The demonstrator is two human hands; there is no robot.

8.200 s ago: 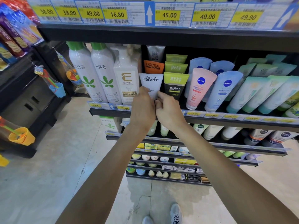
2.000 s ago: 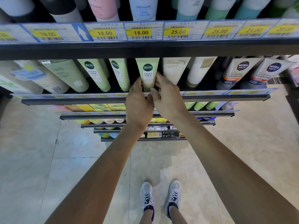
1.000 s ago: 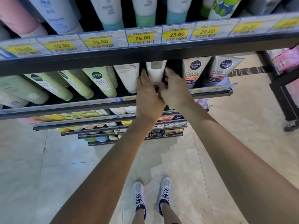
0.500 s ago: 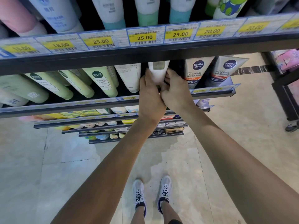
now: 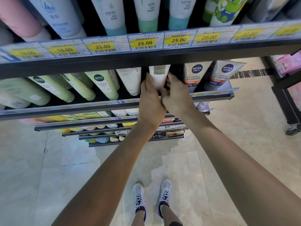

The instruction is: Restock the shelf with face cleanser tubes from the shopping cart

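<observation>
Flanking white tube [image 5: 158, 77]: left hand [image 5: 150, 101], right hand [image 5: 176, 97].

You see a white tube [image 5: 158, 77] with a grey label patch, beside two grey tubes [image 5: 210, 75] carrying dark blue round logos and orange bands. Pale green tubes [image 5: 104, 86] sit to its left. Yellow price tags [image 5: 145, 43] line the black shelf edge [image 5: 146, 58]. Your sneakers [image 5: 138, 199] are white with black laces, on a beige marbled floor [image 5: 228, 121].
</observation>
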